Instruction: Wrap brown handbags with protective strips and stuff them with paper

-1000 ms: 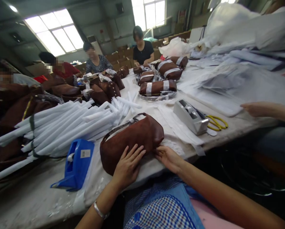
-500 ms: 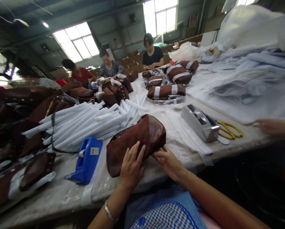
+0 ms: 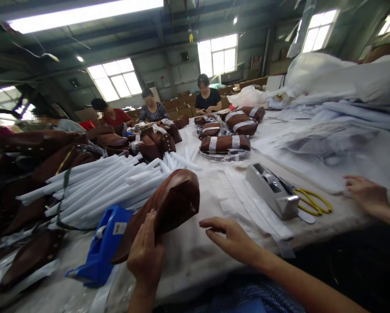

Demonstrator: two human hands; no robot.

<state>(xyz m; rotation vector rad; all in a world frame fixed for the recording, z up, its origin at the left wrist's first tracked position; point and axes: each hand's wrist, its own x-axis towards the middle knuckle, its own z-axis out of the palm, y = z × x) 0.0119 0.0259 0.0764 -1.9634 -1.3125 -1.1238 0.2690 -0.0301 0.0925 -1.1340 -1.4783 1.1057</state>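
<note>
A brown leather bag point(image 3: 178, 195) is tilted up on the table in front of me, its dark side facing me. My left hand point(image 3: 146, 252) lies flat against the bag's near side with fingers stretched out; its thumb is hidden. To the right of the bag, my right hand point(image 3: 229, 237) is open and touches nothing, its fingers apart. A blue tape dispenser point(image 3: 100, 248) stands just left of the bag. Behind the bag lies a pile of white rolled tubes point(image 3: 116, 187), partly bound by a dark strap.
A grey tape dispenser point(image 3: 271, 191) and yellow-handled scissors point(image 3: 312, 202) lie to the right. Another person's hand point(image 3: 366, 193) rests near clear plastic sheets point(image 3: 332, 143). Wrapped brown bags point(image 3: 226, 144) lie farther back; more brown bags point(image 3: 35, 256) crowd the left. Several people sit across the table.
The bag has moved left and tipped up, with my left hand still against it. My right hand has come off the bag. The other person's hand at right has come further into view.
</note>
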